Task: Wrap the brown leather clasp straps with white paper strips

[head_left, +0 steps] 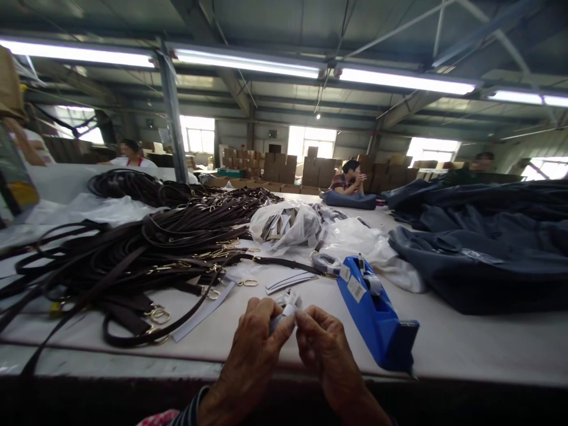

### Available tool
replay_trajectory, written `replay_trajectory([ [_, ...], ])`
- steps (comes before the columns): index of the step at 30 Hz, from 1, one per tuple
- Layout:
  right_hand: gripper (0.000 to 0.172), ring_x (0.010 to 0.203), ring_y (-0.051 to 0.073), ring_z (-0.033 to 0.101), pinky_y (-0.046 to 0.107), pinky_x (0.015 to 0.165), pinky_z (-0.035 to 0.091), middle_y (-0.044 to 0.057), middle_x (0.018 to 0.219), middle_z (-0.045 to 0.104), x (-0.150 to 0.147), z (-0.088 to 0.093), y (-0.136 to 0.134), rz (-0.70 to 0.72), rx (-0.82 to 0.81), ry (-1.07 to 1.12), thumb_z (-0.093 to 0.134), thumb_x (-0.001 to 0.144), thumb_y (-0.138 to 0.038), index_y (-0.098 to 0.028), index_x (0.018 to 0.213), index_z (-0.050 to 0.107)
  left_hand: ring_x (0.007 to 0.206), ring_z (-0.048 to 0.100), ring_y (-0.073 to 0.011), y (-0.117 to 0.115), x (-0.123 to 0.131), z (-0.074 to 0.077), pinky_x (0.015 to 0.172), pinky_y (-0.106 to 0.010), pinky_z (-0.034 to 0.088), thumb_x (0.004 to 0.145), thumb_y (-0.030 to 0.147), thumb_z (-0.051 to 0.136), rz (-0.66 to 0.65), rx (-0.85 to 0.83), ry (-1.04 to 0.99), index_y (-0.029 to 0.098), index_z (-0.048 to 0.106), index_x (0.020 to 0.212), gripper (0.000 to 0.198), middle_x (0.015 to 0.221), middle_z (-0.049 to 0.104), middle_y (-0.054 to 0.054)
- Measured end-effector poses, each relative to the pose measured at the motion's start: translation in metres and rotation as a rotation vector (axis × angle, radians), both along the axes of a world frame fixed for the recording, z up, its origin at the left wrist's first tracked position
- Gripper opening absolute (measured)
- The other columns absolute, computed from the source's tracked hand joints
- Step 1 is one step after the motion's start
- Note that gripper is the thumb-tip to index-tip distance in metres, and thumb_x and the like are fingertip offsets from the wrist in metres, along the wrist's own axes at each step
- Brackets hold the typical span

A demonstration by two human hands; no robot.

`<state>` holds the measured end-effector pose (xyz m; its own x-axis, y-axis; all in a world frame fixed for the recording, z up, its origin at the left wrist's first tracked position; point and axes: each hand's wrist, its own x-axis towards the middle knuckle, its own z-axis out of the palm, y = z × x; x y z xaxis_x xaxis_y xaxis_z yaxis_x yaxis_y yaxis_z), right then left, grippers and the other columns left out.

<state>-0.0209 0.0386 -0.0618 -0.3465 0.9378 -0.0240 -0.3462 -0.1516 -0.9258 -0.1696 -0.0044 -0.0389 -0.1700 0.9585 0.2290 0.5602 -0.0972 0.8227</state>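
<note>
My left hand (255, 337) is closed around a small white wrapped bundle (289, 309), whose crumpled, clear-looking end sticks up past the fingers. What lies inside the wrapping I cannot make out. My right hand (326, 349) pinches the bundle's right edge between thumb and fingers. Just right of it stands a blue tape dispenser (373, 319). Beyond the hands lie several pale paper strips (290, 281). A heap of dark brown straps (146, 248) with gold-coloured metal clasps spreads over the table to the left.
A clear plastic bag (286, 225) full of flat strips sits mid-table, with white plastic sheeting (373, 245) beside it. Dark blue fabric (483, 266) is piled at the right. Across the table a person (350, 177) sits. The table's front edge (177, 364) runs close to my wrists.
</note>
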Motion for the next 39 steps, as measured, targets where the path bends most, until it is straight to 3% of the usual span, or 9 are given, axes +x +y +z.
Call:
replay_trajectory([
  [6,0.066,0.037,0.002,0.03,0.015,0.037,0.021,-0.012,0.047,0.039,-0.019,-0.011,0.002,-0.033,-0.101,0.136,0.088,0.062,-0.071,-0.021,0.072,0.048,0.056,0.041,-0.0127,0.003,-0.001,0.01,0.053,-0.026,0.03,0.091,0.069,0.058,-0.26,-0.182,-0.536,0.02,0.054,0.08,0.051,0.063,0.053,0.003],
  [12,0.055,0.036,0.003,0.033,0.016,0.034,0.02,-0.006,0.05,0.05,-0.016,-0.022,-0.002,0.061,0.007,-0.042,0.078,0.079,-0.068,-0.018,0.076,0.055,0.054,0.04,-0.011,0.002,-0.015,0.009,0.051,-0.024,0.03,0.083,0.072,0.066,-0.245,-0.257,-0.659,0.018,0.054,0.077,0.055,0.061,0.052,0.003],
  [14,0.043,0.044,0.006,0.043,0.016,0.039,0.031,-0.004,0.059,0.056,-0.008,-0.021,-0.004,-0.045,0.196,-0.183,0.076,0.086,-0.058,-0.018,0.081,0.061,0.055,0.036,-0.0099,0.0,-0.021,0.009,0.052,-0.024,0.027,0.084,0.072,0.065,-0.217,-0.26,-0.614,0.019,0.052,0.076,0.055,0.062,0.045,0.006],
  [17,0.019,0.072,0.014,0.064,0.02,0.059,0.053,0.004,0.092,0.069,0.006,-0.014,-0.002,-0.25,0.782,-0.466,0.071,0.094,-0.035,-0.022,0.107,0.07,0.057,0.035,-0.0113,-0.005,-0.026,0.012,0.054,-0.025,0.027,0.09,0.065,0.059,-0.185,-0.257,-0.495,0.021,0.047,0.076,0.048,0.063,0.041,0.007],
  [21,0.041,0.107,0.021,0.07,0.027,0.088,0.06,0.01,0.122,0.068,0.015,0.003,0.007,-0.174,1.471,-0.78,0.059,0.099,-0.016,-0.026,0.138,0.059,0.081,0.051,-0.0179,-0.018,-0.028,0.012,0.075,-0.029,0.043,0.095,0.056,0.055,-0.269,-0.146,-0.271,0.021,0.055,0.081,0.038,0.083,0.058,0.0],
  [28,0.021,0.064,0.013,0.068,0.022,0.052,0.048,0.003,0.086,0.067,-0.001,0.03,0.012,-0.015,1.808,-0.976,0.043,0.099,-0.01,-0.024,0.1,0.059,0.105,0.057,-0.0263,-0.035,-0.06,0.017,0.101,-0.038,0.042,0.094,0.056,0.057,-0.34,-0.133,0.075,0.024,0.066,0.106,0.035,0.113,0.066,-0.008],
  [33,0.015,0.051,0.01,0.06,0.024,0.046,0.035,0.004,0.089,0.067,0.003,0.106,0.088,-0.12,1.789,-1.292,0.05,0.099,-0.016,-0.024,0.09,0.06,0.114,0.06,-0.0216,-0.027,-0.13,0.013,0.102,-0.032,0.044,0.099,0.045,0.057,-0.102,-0.035,0.141,0.025,0.065,0.118,0.029,0.122,0.067,-0.003],
  [36,0.005,0.06,0.015,0.06,0.026,0.051,0.031,0.011,0.1,0.068,0.003,0.183,0.165,-0.514,1.591,-1.629,0.062,0.096,-0.021,-0.021,0.093,0.066,0.108,0.062,-0.0191,-0.003,-0.187,0.013,0.097,-0.03,0.047,0.097,0.033,0.063,0.134,-0.004,0.492,0.023,0.067,0.107,0.014,0.111,0.069,-0.001],
  [39,0.023,0.087,0.029,0.065,0.034,0.064,0.039,0.027,0.124,0.062,-0.017,0.236,0.216,-0.863,1.489,-1.594,0.062,0.097,-0.021,-0.016,0.119,0.068,0.115,0.058,-0.0237,0.032,-0.244,0.026,0.101,-0.036,0.046,0.098,0.025,0.06,0.286,0.02,0.676,0.018,0.067,0.101,0.01,0.112,0.068,-0.006],
])
